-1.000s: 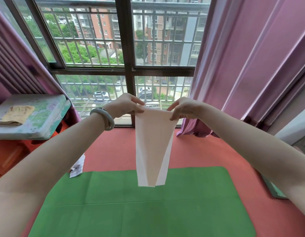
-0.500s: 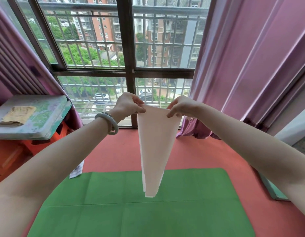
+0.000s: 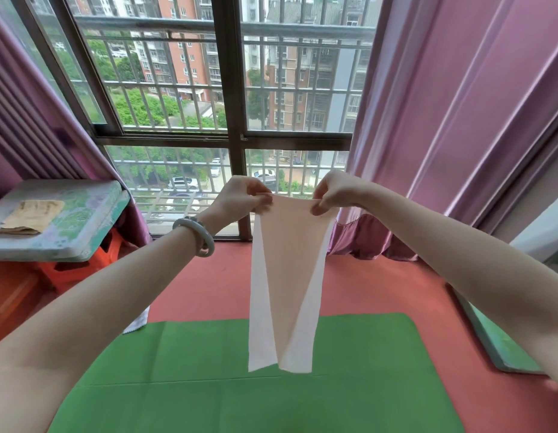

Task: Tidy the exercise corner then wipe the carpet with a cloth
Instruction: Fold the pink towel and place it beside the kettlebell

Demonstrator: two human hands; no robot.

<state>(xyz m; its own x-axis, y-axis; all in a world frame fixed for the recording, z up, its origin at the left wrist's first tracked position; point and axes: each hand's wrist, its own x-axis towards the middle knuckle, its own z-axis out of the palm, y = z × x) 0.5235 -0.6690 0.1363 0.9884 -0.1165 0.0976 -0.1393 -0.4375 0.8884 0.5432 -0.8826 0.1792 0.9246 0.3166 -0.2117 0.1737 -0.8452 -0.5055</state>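
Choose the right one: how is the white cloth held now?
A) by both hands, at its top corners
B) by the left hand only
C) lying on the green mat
A: the left hand and the right hand each pinch a top corner of the white cloth.

Bare forearms; pale jade bangle (image 3: 194, 235) on left wrist.
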